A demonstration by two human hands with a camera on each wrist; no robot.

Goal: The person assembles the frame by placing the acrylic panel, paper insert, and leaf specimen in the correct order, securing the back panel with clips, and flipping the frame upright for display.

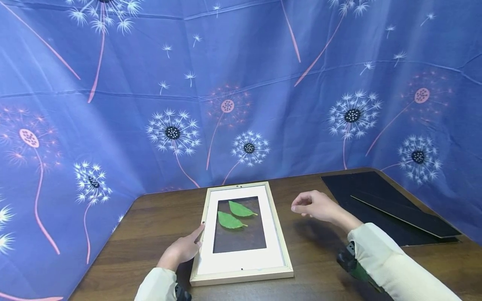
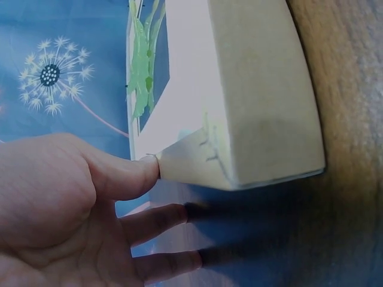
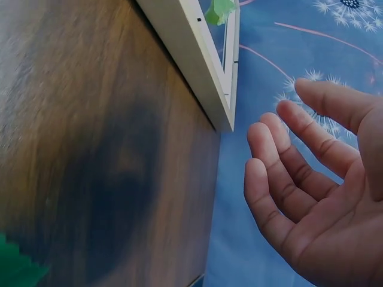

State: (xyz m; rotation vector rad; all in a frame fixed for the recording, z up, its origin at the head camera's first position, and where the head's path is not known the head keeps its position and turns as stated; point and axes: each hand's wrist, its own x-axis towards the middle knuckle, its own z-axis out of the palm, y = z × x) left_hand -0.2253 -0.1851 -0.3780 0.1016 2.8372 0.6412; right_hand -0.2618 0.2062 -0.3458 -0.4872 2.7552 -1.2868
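A light wooden picture frame [image 1: 263, 275] lies on the table with a white mat [image 1: 244, 261] inside. Two green leaves, an upper leaf [image 1: 241, 209] and a lower leaf [image 1: 229, 220], show in the mat's dark window. At the frame's left side is my left hand [image 1: 182, 250], its index finger pointing along the edge. In the left wrist view its thumb [image 2: 128, 177] is right at the frame's side and two other fingers stretch out straight. My right hand [image 1: 318, 205] hovers over the table to the right of the frame, fingers loosely curved and holding nothing.
Black boards [image 1: 361, 188] lie at the table's right side, a narrower board [image 1: 406, 213] slanting on top. Behind the brown wooden table [image 1: 150, 221] hangs a blue dandelion-print cloth [image 1: 293, 138]. A green jagged piece [image 3: 18, 263] shows low in the right wrist view.
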